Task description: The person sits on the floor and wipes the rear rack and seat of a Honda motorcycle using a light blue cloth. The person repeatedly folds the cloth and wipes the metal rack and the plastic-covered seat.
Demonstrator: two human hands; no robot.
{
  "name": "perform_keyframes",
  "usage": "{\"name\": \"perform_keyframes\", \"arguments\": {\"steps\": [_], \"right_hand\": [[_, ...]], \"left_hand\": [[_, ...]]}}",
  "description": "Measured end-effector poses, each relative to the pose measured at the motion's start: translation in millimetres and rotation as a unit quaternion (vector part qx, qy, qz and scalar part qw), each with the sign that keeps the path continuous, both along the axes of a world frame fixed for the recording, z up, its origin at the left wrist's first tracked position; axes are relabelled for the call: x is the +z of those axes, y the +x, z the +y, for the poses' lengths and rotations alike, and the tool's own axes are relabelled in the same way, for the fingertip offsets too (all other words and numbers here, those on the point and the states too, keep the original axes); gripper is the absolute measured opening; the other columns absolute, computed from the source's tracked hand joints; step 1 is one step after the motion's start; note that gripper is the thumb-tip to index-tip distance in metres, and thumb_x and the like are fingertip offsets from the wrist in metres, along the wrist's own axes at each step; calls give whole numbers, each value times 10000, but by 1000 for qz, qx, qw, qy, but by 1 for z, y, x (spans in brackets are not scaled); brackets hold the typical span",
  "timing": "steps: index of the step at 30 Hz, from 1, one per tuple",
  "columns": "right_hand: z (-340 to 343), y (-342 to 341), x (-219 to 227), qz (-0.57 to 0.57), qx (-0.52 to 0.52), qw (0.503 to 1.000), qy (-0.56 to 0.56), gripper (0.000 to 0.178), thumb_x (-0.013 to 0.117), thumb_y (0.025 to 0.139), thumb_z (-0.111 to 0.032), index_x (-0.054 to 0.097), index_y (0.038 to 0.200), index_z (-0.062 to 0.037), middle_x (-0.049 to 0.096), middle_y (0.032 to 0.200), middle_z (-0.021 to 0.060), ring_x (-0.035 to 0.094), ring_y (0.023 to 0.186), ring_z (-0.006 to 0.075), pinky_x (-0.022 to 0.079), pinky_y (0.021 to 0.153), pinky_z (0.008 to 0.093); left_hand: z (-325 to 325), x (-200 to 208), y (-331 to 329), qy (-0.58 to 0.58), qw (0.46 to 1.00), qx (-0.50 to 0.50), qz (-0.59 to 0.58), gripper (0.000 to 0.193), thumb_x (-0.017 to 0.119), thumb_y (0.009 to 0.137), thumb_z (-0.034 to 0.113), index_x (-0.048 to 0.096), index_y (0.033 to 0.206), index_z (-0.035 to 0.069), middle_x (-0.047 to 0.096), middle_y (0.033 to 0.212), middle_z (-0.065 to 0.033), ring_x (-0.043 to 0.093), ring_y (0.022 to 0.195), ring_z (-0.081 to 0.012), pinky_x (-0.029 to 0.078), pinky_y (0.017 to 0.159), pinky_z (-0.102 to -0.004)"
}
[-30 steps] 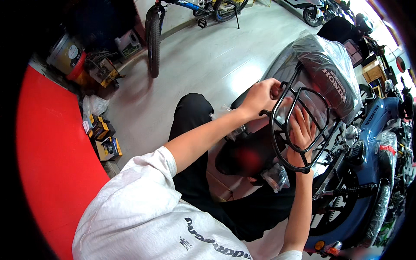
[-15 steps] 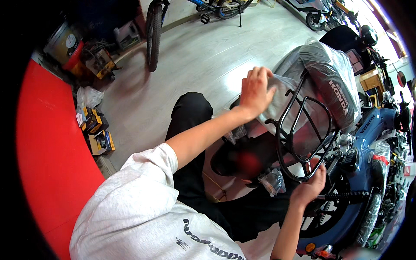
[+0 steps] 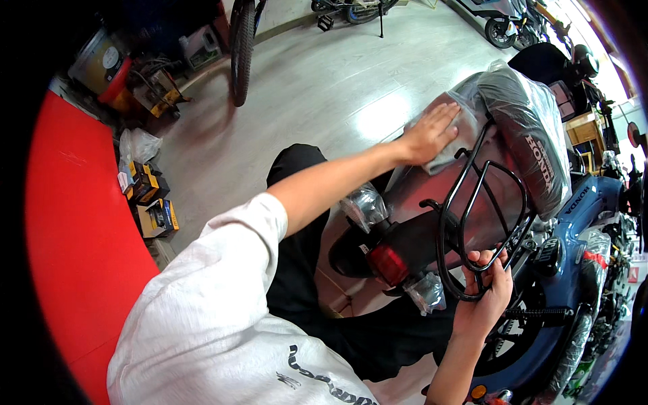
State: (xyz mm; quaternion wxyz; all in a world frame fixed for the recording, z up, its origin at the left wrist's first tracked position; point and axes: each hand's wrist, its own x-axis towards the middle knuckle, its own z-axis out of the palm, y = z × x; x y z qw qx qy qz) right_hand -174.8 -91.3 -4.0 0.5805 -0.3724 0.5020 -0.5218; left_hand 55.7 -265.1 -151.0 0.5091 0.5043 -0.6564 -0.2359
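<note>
My left hand (image 3: pixel 430 135) lies with fingers stretched out on a crumpled pale sheet (image 3: pixel 445 158), cloth or plastic, at the top of the motorcycle's rear fender (image 3: pixel 418 192). Its palm is hidden. My right hand (image 3: pixel 486 287) wraps its fingers round the lower end of a black tubular luggage rack (image 3: pixel 442 236). The rack is tilted over the fender, beside the plastic-wrapped seat (image 3: pixel 526 131). Below the fender sit the red tail light (image 3: pixel 388 263) and two plastic-wrapped turn signals (image 3: pixel 366 206).
The blue motorcycle frame (image 3: pixel 574 209) and a black shock absorber (image 3: pixel 540 314) are close on the right. A red panel (image 3: pixel 81 256) stands at left, near small boxes (image 3: pixel 158 217). Farther off are a bicycle wheel (image 3: pixel 241 61) and a parked scooter (image 3: pixel 499 30) on the pale floor (image 3: pixel 317 88).
My left hand has moved right and slightly down, from raised above the fender to resting on the sheet. The rack has shifted slightly right and down with my right hand, which grips it more fully.
</note>
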Motion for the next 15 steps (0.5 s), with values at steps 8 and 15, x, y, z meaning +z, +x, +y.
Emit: {"name": "perform_keyframes", "arguments": {"steps": [8,15], "right_hand": [[4,4,-1,51,-42,998,-10,326,437,1021,-119,436,1321,8,601,876,62,663,842,157,552,660,242],[3,5,-1,64,-49,997,-11,354,453,1010,-131,438,1332,16,600,878,59,661,854,158,522,652,235]], "left_hand": [[-120,7,-2,-23,999,3,-32,591,292,1057,357,288,1510,-23,285,1578,-203,224,1485,-313,177,1222,-379],[-132,-19,3,-62,997,34,24,533,338,1061,311,366,1453,-49,372,1511,-237,302,1442,-347,220,1205,-368]]}}
